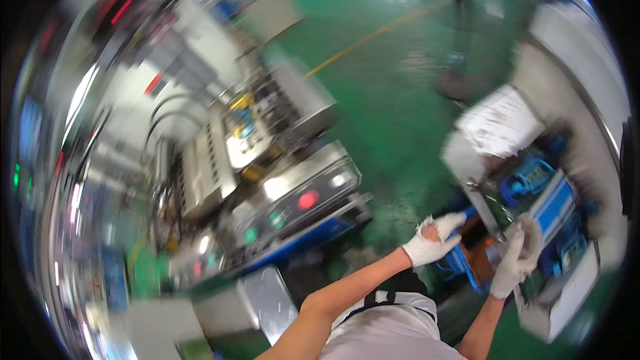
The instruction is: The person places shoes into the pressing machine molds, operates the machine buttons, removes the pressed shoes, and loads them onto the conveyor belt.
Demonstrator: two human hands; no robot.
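My left hand (433, 240), in a white knit glove with a bare patch of skin showing at its back, reaches over the edge of a blue basket (457, 261). Its fingers are stretched out and apart, and nothing shows in them. Further right, my right hand (515, 261), gloved too, has its fingers against a grey-beige rounded part (533, 237) and grips it. Motion blur hides the part's exact kind. Between the hands lies a brown, flat-sided thing (478, 250), partly behind a metal bar (487, 210).
On the left stands a machine with a control panel (310, 190) bearing red and green buttons. Blue baskets (530, 180) sit on the right beside a blue strip (557, 208) and a white panel (503, 120). Green floor (387, 107) with a yellow line lies beyond.
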